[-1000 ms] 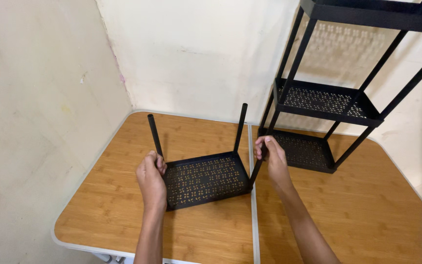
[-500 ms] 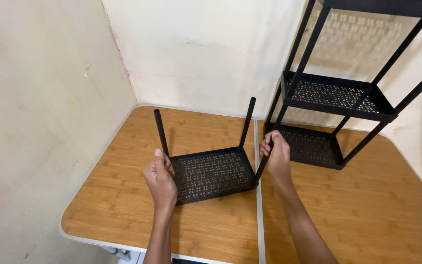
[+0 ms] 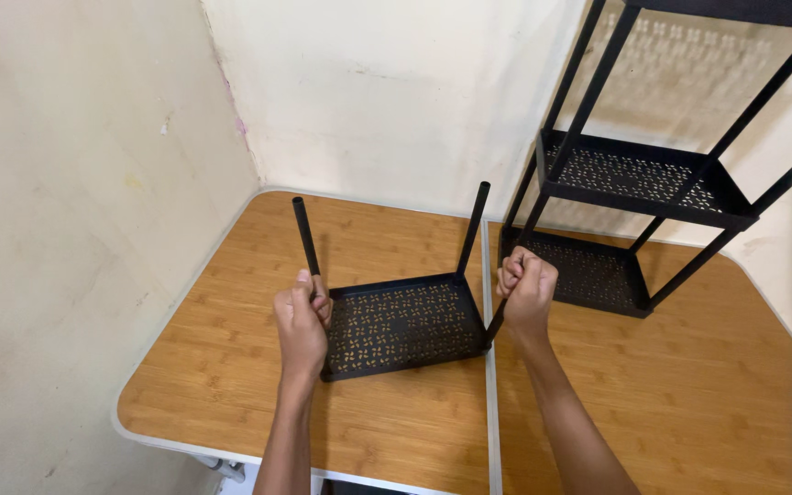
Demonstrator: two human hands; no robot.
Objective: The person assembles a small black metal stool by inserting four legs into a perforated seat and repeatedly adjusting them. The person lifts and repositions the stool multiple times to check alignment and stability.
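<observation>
Left hand [image 3: 301, 323] is wrapped w/ fingers closed round the near-left black post [image 3: 307, 240] of a small black perforated tray [image 3: 403, 324], gripping low where post meets the tray's left edge; thumb runs up along the post. Right hand [image 3: 526, 291] is fisted shut round another post [image 3: 497, 319] at the tray's right side, approx 3 o'clock from the tray's middle. That post is mostly covered by the fist, only its lower bit shows slanting down to the tray's near-right corner. A third post [image 3: 472, 229] stands up from the far-right corner, at abt 1 o'clock from tray centre, free of both hands. Can't tell whether a 4th post is fitted.

Tray sits flat on the wooden desk [image 3: 231, 348], bottom down, posts pointing up & slightly tilted. It lies just left of the metal seam [image 3: 489, 412] that splits the desk top into 2 halves, its right edge touching or nearly over the seam. Tray bottom has a punched flower-like pattern, w/ wood showing thru the holes.

At 2 o'clock from the tray, on the desk's right half, stands a taller black rack [image 3: 643, 179] of the same kind: lower shelf [image 3: 579, 270] resting on the desk, a 2nd perforated shelf above, slanted posts running up out of view. Right hand is near the lower shelf's left corner, not touching as far as I can see.

Cream plaster walls [image 3: 84, 183] meet in a corner at 12 o'clock behind the desk; desk's rounded left corner has a pale rim.
</observation>
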